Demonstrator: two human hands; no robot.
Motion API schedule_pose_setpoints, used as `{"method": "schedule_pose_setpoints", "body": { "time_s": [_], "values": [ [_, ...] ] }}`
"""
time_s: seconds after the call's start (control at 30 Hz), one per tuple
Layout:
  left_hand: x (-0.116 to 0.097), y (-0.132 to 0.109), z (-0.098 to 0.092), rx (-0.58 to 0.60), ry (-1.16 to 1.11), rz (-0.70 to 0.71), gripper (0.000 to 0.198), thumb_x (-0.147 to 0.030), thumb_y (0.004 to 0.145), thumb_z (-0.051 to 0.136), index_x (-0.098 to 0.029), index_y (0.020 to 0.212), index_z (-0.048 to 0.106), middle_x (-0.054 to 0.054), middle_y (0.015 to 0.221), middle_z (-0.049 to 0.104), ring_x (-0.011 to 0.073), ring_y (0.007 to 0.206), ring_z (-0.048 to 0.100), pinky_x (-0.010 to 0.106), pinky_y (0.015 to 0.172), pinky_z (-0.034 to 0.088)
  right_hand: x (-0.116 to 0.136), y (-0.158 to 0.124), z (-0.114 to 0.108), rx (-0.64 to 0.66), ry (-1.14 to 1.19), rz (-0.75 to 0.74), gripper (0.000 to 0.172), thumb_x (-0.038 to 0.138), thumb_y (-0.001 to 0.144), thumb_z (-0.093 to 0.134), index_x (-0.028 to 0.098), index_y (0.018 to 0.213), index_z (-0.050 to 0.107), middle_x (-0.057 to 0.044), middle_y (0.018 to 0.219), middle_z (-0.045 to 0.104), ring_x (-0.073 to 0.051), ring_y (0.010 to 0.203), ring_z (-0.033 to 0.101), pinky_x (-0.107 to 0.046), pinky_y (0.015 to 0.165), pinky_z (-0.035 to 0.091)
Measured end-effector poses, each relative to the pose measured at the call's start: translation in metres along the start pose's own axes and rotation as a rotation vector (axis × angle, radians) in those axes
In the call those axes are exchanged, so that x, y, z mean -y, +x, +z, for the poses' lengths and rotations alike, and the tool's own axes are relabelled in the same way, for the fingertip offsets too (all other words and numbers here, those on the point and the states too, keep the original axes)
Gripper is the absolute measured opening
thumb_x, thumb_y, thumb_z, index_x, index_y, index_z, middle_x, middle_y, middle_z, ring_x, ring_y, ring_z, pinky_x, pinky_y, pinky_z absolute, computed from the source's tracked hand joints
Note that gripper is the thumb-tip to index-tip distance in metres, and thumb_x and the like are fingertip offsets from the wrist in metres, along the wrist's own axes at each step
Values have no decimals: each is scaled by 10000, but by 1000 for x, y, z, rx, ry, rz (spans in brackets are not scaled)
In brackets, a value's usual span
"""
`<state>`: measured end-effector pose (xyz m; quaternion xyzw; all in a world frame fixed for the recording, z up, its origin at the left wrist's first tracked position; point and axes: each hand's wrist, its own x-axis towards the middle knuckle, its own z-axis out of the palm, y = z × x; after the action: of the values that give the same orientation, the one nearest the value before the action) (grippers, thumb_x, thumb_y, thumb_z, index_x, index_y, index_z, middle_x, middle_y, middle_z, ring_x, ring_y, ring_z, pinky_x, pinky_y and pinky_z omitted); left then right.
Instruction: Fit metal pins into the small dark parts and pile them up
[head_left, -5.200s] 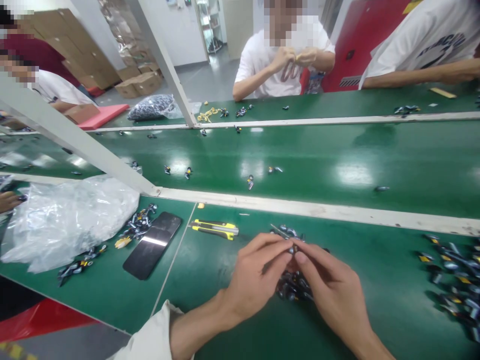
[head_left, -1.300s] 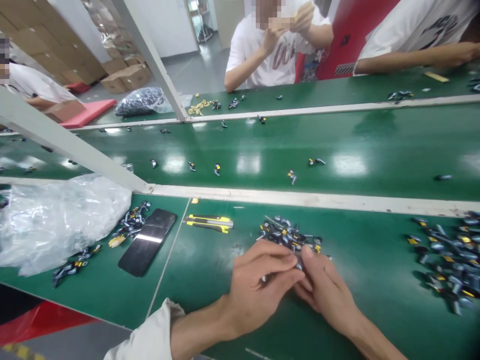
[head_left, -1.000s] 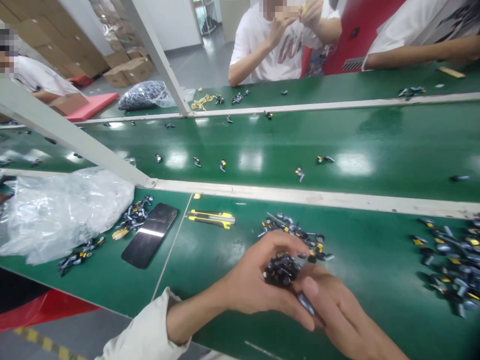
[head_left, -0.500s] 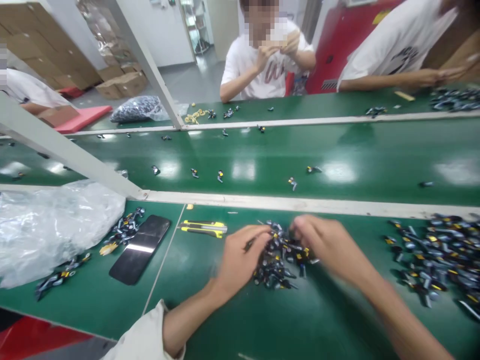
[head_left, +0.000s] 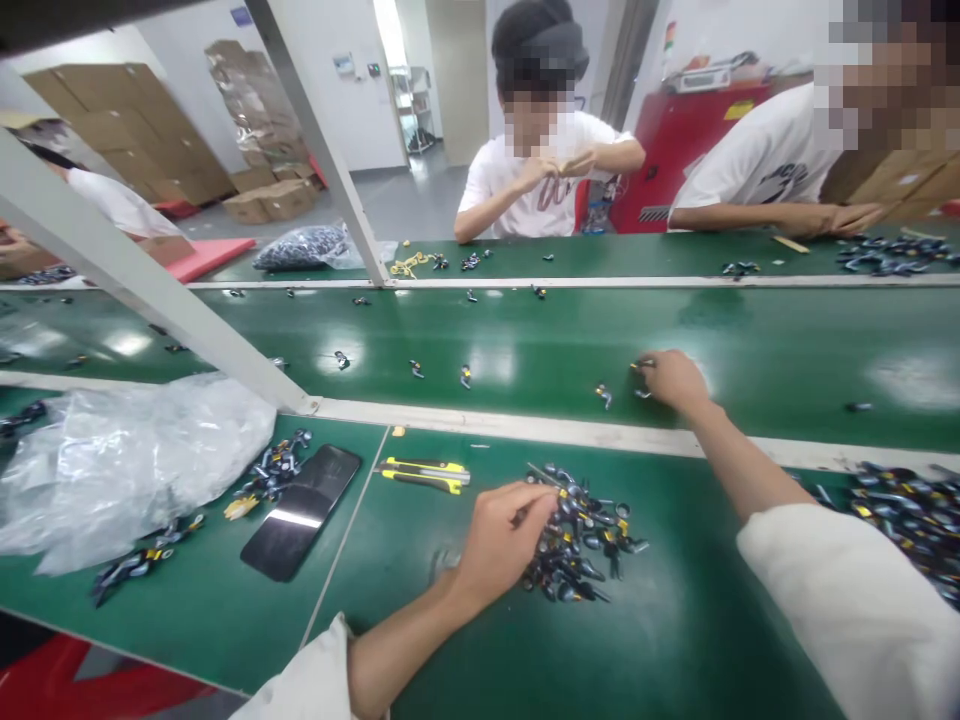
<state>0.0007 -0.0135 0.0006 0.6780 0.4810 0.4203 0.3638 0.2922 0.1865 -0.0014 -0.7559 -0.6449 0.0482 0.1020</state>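
My left hand [head_left: 501,540] rests at the left side of a loose pile of small dark metallic parts [head_left: 577,545], some with yellow bits. Its thumb and fingers are pinched together at the pile's edge; something dark shows inside the grip, too hidden to name. My right hand [head_left: 677,382] reaches over the raised strip to the green belt [head_left: 525,335]. Its fingers close on a small dark part [head_left: 639,366] with a yellow bit, low over the belt surface. Another small part [head_left: 603,396] lies just left of those fingers.
A yellow utility knife [head_left: 425,473] and a black phone [head_left: 301,512] lie left of the pile. Clear plastic bags [head_left: 142,460] cover the far left. A larger heap of parts [head_left: 900,520] is at right, partly behind my sleeve. Co-workers [head_left: 536,185] sit across the belt.
My right hand has moved from the pile's right side forward onto the belt, to a part there. My left hand stays at the pile. The whole view has shifted slightly.
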Motion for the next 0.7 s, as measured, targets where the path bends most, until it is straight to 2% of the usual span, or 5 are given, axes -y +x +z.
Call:
{"method": "schedule_pose_setpoints", "body": {
  "time_s": [0.1,0.3,0.4,0.57,0.7],
  "values": [
    [0,0,0,11,4,-12,208,-165,960,605,-180,943,812,29,849,805,166,769,726,242,733,537,5,6,1,56,12,-85,309,311,990,642,181,1270,629,-99,1280,654,-243,1053,682,-447,877,584],
    [1,-6,1,60,60,-31,227,-181,977,580,-185,955,806,22,837,801,157,757,732,229,733,550,33,-42,42,52,40,-241,284,316,998,628,191,1253,640,-100,1295,649,-243,1074,671,-457,905,571],
    [5,8,-7,56,155,-33,238,-194,993,553,-185,992,791,41,927,801,175,854,736,261,811,561,33,-51,49,24,69,-240,292,311,994,633,187,1259,637,-102,1307,643,-252,1097,664,-469,919,564],
    [28,102,-35,33,409,-52,298,-236,934,662,-184,1224,701,120,1240,687,279,1206,617,438,1076,470,36,-47,37,59,153,-266,295,308,993,637,183,1260,636,-103,1291,651,-243,1067,676,-452,897,576],
    [56,174,-50,9,585,-158,371,-318,967,646,-161,1300,596,119,1330,612,272,1152,638,495,962,551,51,-72,21,67,270,-301,227,281,993,636,169,1189,668,-91,1226,685,-239,1060,682,-458,914,567]
  ]
}}
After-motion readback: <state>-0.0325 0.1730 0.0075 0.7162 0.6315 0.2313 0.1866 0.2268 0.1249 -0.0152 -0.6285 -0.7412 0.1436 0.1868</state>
